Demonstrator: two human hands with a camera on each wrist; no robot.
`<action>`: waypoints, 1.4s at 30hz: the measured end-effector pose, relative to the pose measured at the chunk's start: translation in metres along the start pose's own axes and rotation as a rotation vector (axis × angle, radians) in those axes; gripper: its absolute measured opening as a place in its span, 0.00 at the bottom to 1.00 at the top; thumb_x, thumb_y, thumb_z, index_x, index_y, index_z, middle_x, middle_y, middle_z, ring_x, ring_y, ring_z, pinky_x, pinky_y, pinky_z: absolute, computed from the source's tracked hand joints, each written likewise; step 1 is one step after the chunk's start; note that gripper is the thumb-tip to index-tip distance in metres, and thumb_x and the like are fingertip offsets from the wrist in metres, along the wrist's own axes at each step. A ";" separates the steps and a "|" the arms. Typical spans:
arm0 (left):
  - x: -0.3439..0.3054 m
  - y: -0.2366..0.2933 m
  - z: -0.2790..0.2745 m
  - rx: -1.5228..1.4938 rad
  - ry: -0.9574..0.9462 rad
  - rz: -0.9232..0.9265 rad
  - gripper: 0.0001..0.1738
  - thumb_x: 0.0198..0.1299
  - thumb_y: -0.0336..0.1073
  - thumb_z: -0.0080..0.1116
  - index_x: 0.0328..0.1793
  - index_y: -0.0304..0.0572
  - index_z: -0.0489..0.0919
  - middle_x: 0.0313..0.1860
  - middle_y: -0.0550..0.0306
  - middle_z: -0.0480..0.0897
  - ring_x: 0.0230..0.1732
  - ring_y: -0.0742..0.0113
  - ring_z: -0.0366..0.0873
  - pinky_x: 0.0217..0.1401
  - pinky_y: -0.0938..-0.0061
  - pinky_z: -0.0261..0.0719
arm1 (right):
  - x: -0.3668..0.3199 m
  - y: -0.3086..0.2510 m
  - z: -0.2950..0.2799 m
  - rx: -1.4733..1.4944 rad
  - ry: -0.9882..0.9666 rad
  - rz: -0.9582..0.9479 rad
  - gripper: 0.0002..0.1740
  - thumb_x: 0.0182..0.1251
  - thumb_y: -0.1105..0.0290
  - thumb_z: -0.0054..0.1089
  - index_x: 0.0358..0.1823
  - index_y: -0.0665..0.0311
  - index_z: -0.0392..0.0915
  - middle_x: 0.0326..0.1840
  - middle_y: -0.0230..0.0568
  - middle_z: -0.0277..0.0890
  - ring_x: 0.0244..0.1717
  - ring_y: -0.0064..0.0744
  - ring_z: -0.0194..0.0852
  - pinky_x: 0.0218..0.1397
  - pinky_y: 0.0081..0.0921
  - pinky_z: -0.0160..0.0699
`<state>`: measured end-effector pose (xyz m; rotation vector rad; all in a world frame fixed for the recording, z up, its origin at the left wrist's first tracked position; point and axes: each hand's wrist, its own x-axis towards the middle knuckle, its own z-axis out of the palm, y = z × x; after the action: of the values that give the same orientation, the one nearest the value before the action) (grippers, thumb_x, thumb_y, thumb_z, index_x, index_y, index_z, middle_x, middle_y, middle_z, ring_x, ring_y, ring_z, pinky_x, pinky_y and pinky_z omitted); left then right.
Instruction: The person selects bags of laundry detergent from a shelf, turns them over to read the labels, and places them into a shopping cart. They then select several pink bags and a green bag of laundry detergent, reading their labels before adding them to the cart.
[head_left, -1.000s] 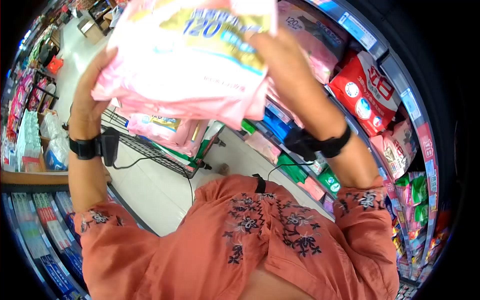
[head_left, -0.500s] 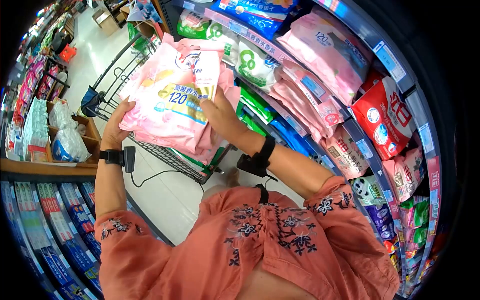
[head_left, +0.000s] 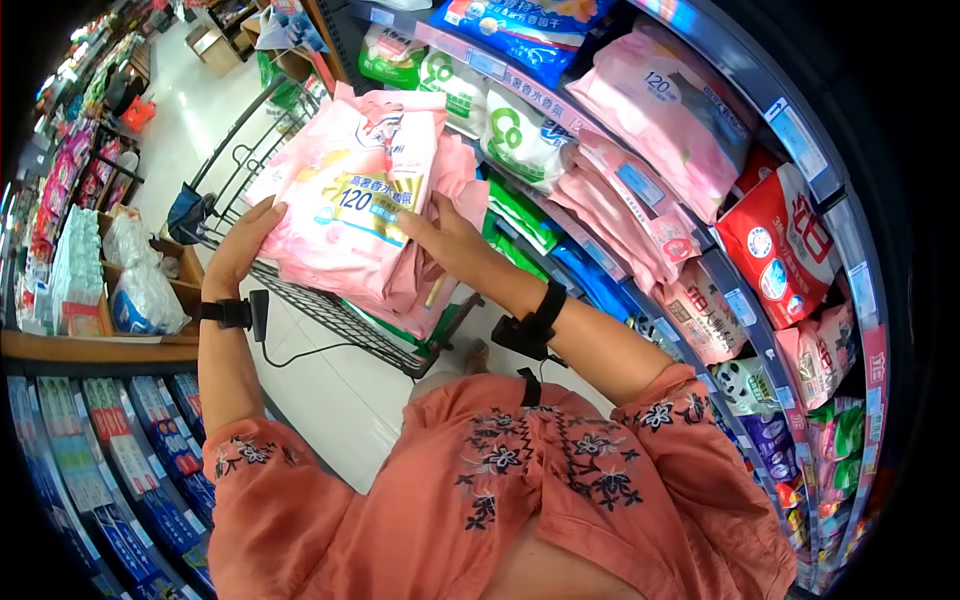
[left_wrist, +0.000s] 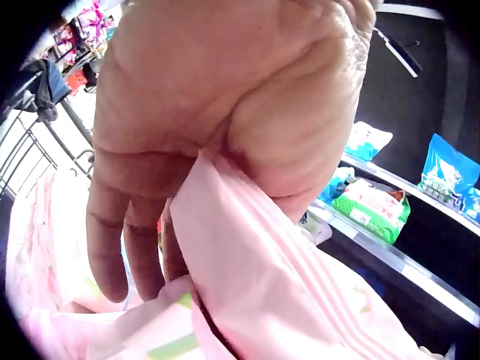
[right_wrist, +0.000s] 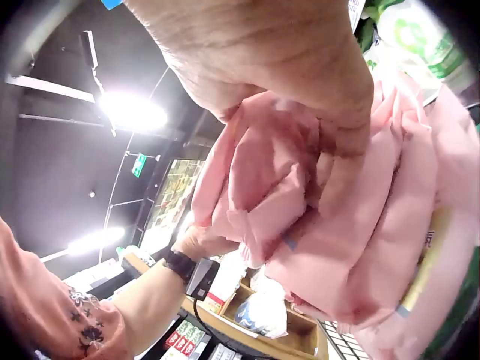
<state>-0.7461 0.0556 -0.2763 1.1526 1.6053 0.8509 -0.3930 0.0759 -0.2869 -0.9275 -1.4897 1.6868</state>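
A pink bag of washing powder (head_left: 320, 195), marked 120 on a gold patch, lies face up on top of more pink bags (head_left: 462, 170) in a wire shopping cart (head_left: 330, 315). My left hand (head_left: 245, 240) grips its left edge. In the left wrist view the bag's corner is tucked between the thumb and fingers of the left hand (left_wrist: 210, 112). At the opposite side, my right hand (head_left: 455, 240) holds the bag with its thumb on top. The right wrist view has gathered pink film (right_wrist: 270, 165) bunched in the right hand (right_wrist: 292, 67).
Shelves on the right carry a red bag (head_left: 780, 245), a large pink bag (head_left: 665, 105), and green-and-white bags (head_left: 525, 135). Boxed goods (head_left: 120, 430) fill a shelf at lower left. Behind it stands a wooden bin with plastic-wrapped items (head_left: 148, 295).
Held high near the camera one second ago, the pink bag has come down onto the stack in the cart. Over the last half second, both hands stay on it with only a slight shift.
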 end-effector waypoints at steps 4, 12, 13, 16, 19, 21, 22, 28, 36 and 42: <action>-0.013 0.020 0.011 0.094 -0.003 0.015 0.41 0.70 0.54 0.59 0.75 0.23 0.68 0.67 0.44 0.78 0.66 0.63 0.75 0.71 0.73 0.68 | 0.004 0.009 0.002 -0.025 -0.002 -0.010 0.45 0.71 0.44 0.62 0.64 0.85 0.61 0.59 0.54 0.75 0.60 0.36 0.75 0.61 0.29 0.75; 0.010 -0.007 0.011 0.354 0.176 0.149 0.43 0.71 0.58 0.55 0.74 0.22 0.68 0.71 0.33 0.74 0.72 0.50 0.72 0.75 0.67 0.65 | 0.019 0.018 0.009 -0.200 -0.039 0.028 0.44 0.71 0.38 0.59 0.58 0.79 0.63 0.40 0.44 0.74 0.33 0.26 0.76 0.31 0.23 0.75; 0.012 -0.005 0.019 0.386 0.228 0.215 0.44 0.71 0.59 0.55 0.74 0.21 0.67 0.72 0.31 0.73 0.74 0.48 0.71 0.76 0.66 0.64 | 0.018 0.016 0.010 -0.197 -0.020 -0.002 0.41 0.71 0.39 0.59 0.54 0.79 0.65 0.40 0.46 0.75 0.34 0.27 0.76 0.33 0.26 0.76; 0.009 0.003 0.030 0.504 0.214 0.209 0.43 0.72 0.59 0.54 0.74 0.22 0.68 0.69 0.32 0.76 0.73 0.48 0.72 0.76 0.67 0.63 | 0.019 0.021 0.007 -0.104 -0.031 0.033 0.35 0.74 0.42 0.57 0.52 0.74 0.66 0.39 0.45 0.75 0.32 0.28 0.75 0.33 0.28 0.76; 0.004 0.005 0.036 0.494 0.222 0.217 0.43 0.72 0.59 0.54 0.74 0.22 0.67 0.69 0.32 0.76 0.72 0.49 0.72 0.75 0.66 0.65 | 0.019 0.024 -0.002 0.061 -0.035 0.115 0.27 0.77 0.49 0.54 0.55 0.69 0.64 0.38 0.42 0.75 0.30 0.28 0.75 0.31 0.27 0.77; -0.001 0.005 0.042 0.445 0.213 0.242 0.43 0.69 0.59 0.58 0.73 0.23 0.69 0.67 0.32 0.77 0.70 0.49 0.75 0.72 0.66 0.68 | 0.014 0.026 -0.005 0.122 -0.018 0.145 0.23 0.78 0.54 0.52 0.56 0.68 0.64 0.38 0.42 0.75 0.29 0.28 0.75 0.30 0.27 0.78; -0.003 0.006 0.044 0.409 0.196 0.245 0.45 0.68 0.60 0.60 0.73 0.22 0.69 0.67 0.30 0.77 0.69 0.48 0.75 0.72 0.65 0.69 | 0.012 0.028 -0.007 0.118 -0.009 0.144 0.21 0.77 0.56 0.52 0.57 0.67 0.64 0.38 0.42 0.75 0.29 0.28 0.76 0.30 0.27 0.79; -0.017 0.004 0.057 0.482 0.277 0.340 0.41 0.64 0.58 0.65 0.69 0.26 0.74 0.61 0.33 0.81 0.63 0.45 0.79 0.67 0.63 0.74 | -0.001 0.032 -0.011 0.099 0.006 0.161 0.22 0.71 0.63 0.54 0.57 0.71 0.63 0.43 0.45 0.75 0.34 0.29 0.78 0.31 0.29 0.81; -0.035 0.015 0.064 0.505 0.229 0.395 0.37 0.65 0.52 0.65 0.70 0.29 0.75 0.60 0.37 0.81 0.60 0.51 0.80 0.64 0.65 0.75 | -0.038 0.019 0.005 0.124 -0.013 0.162 0.20 0.72 0.69 0.53 0.59 0.72 0.60 0.49 0.47 0.74 0.36 0.33 0.83 0.38 0.28 0.84; -0.035 0.032 0.068 0.726 0.207 0.376 0.37 0.65 0.55 0.64 0.67 0.29 0.76 0.65 0.34 0.77 0.64 0.40 0.77 0.65 0.61 0.76 | -0.039 0.033 0.001 0.112 -0.005 0.200 0.24 0.75 0.64 0.51 0.63 0.74 0.61 0.48 0.48 0.76 0.32 0.36 0.85 0.34 0.26 0.84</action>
<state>-0.6685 0.0325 -0.2582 1.9736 1.9763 0.6379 -0.3753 0.0382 -0.3172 -1.0399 -1.3265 1.8960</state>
